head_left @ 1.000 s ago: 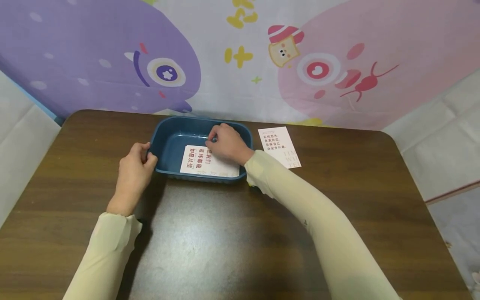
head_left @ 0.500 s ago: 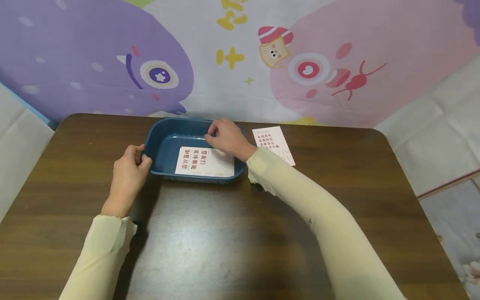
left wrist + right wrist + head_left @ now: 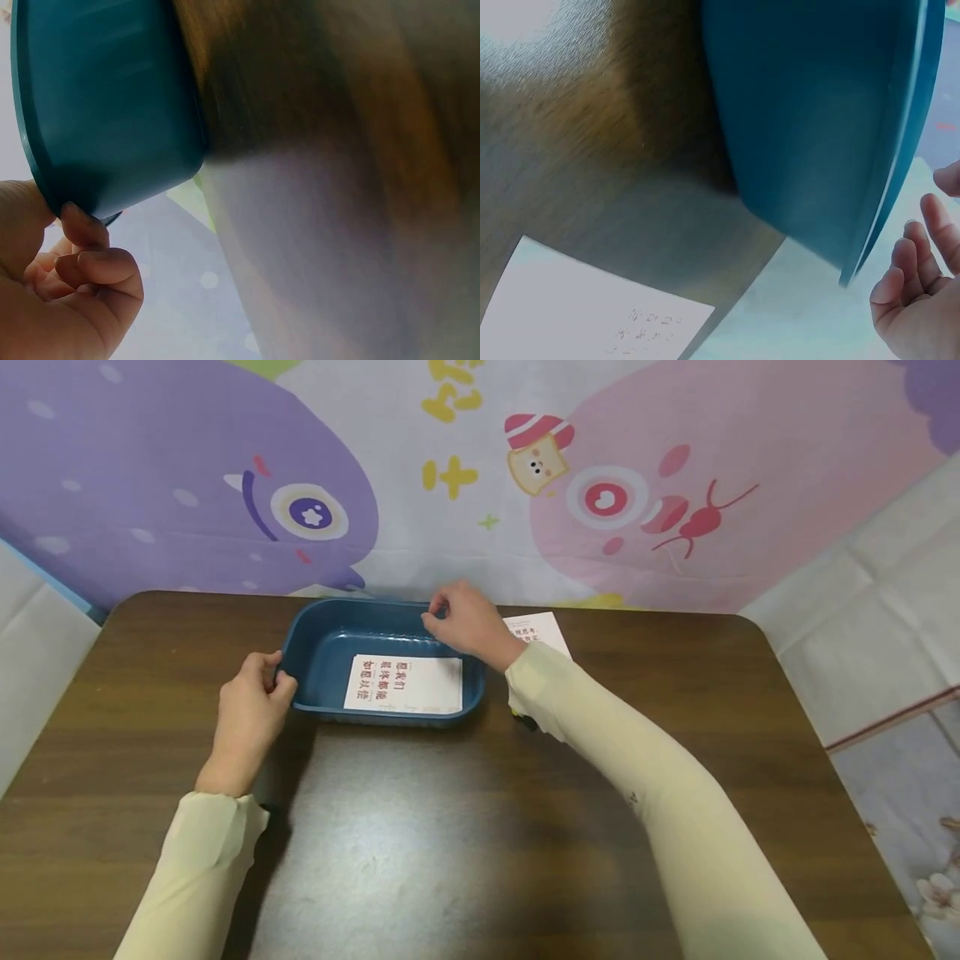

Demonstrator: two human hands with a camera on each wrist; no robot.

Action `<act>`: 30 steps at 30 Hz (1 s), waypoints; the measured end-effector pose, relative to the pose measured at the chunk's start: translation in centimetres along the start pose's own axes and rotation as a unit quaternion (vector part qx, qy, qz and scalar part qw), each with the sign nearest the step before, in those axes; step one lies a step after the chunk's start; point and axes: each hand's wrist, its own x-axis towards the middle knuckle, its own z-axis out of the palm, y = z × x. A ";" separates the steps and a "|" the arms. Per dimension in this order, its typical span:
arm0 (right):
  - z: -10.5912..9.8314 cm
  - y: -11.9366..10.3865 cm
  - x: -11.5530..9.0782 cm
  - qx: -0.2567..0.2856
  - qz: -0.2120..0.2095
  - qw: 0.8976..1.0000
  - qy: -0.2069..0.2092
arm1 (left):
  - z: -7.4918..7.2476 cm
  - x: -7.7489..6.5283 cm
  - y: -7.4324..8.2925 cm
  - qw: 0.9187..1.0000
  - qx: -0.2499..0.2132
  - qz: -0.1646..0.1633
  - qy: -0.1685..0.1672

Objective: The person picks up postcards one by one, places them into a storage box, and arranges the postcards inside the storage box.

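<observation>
A blue rectangular bin [image 3: 322,672] stands at the back of the table. My left hand [image 3: 251,706] pinches its left rim between thumb and fingers, and the left wrist view shows the fingertips [image 3: 84,229] right on the edge. Inside the bin, toward its front right, lies a white card [image 3: 408,685] with lines of red print. Over the bin's back right corner hovers my right hand [image 3: 468,622], its fingers loosely bent. The right wrist view has a gap between thumb and fingers [image 3: 907,270], with nothing held there.
Right of the bin, a second white printed card [image 3: 592,300] lies on the wooden table [image 3: 675,735], partly hidden by my right arm. A small dark and yellow thing [image 3: 527,722] shows under the right sleeve. A cartoon-printed backdrop [image 3: 420,552] rises behind the table.
My right hand has lifted off the card in the bin and moved back and right, toward the rear rim. My left hand stays on the left rim.
</observation>
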 end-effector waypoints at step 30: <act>-3.4 4.7 -1.9 -0.025 0.047 0.997 0.057 | -0.1 -0.1 0.0 1.000 -0.001 -0.014 -0.012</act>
